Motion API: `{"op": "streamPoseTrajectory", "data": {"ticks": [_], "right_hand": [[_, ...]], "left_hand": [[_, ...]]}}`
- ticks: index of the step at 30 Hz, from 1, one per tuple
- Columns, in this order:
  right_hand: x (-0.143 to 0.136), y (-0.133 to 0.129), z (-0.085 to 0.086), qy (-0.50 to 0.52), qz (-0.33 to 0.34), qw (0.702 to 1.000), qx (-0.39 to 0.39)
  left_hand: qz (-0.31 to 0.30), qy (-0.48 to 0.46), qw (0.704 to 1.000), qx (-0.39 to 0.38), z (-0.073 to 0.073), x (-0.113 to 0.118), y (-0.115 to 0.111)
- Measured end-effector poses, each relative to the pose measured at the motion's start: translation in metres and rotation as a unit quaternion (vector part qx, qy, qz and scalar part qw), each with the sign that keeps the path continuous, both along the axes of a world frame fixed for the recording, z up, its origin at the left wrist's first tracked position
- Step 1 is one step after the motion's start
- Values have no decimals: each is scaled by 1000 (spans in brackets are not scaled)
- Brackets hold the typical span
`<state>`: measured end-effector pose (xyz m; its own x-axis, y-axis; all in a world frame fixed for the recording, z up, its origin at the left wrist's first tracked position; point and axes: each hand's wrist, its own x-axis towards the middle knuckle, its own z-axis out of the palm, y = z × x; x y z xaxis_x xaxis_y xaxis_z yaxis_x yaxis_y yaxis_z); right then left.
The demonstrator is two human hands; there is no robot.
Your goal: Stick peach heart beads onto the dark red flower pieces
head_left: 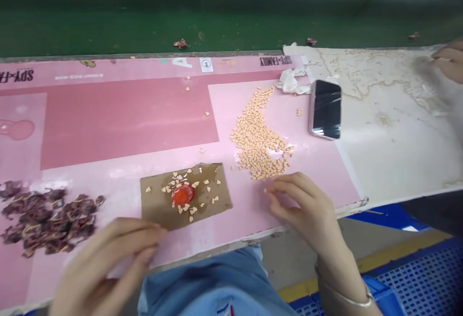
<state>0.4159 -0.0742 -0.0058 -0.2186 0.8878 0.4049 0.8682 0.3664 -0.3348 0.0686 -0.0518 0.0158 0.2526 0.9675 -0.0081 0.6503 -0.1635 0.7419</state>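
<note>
My left hand (112, 263) is over the lower left corner of a brown cardboard piece (155, 210), its fingers pinched together and slightly blurred. Whatever may be between those fingertips is hidden. On the cardboard sits a glossy red puddle with an orange-red round middle (182, 194), with several small tan pieces scattered around it. Just below a spread pile of small tan pieces (258, 137), my right hand (302, 205) has thumb and forefinger closed in a pinch. Anything at its fingertips is too small to name.
Dark reddish, shrivelled clumps with thin yellowish strands (54, 217) lie at left. A phone (326, 109) and crumpled white tissue (291, 81) lie right of the tan pile. A green surface (144, 21) runs along the back. Another person's hand (450, 60) shows at far right.
</note>
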Motion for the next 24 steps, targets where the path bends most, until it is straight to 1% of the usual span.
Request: {"op": "streamPoseTrajectory", "data": {"ticks": [2, 3, 5, 8, 11, 14, 17, 21, 24], "right_hand": [[-29, -2, 8, 107, 62, 992, -18], [-43, -3, 12, 151, 95, 984, -23], [-67, -6, 19, 191, 142, 971, -24], [-82, -8, 28, 182, 182, 966, -28], [-80, -7, 34, 164, 198, 964, -66], [-77, -5, 34, 177, 200, 959, -93], [-78, -1, 30, 206, 214, 951, -89], [-83, 3, 24, 224, 213, 946, -98], [-88, 2, 19, 244, 189, 947, -86]], "left_hand": [[-23, -125, 989, -71, 8, 40, -6], [-38, -169, 979, -112, 10, 54, -7], [-55, -228, 957, -169, 10, 69, -7], [-60, -268, 938, -209, 7, 68, -8], [-67, -297, 921, -243, 4, 59, -9], [-76, -326, 898, -284, 0, 55, -9], [-92, -351, 879, -310, -4, 54, -8], [-101, -384, 866, -304, -9, 54, -9], [-83, -402, 871, -270, -11, 56, -10]]}}
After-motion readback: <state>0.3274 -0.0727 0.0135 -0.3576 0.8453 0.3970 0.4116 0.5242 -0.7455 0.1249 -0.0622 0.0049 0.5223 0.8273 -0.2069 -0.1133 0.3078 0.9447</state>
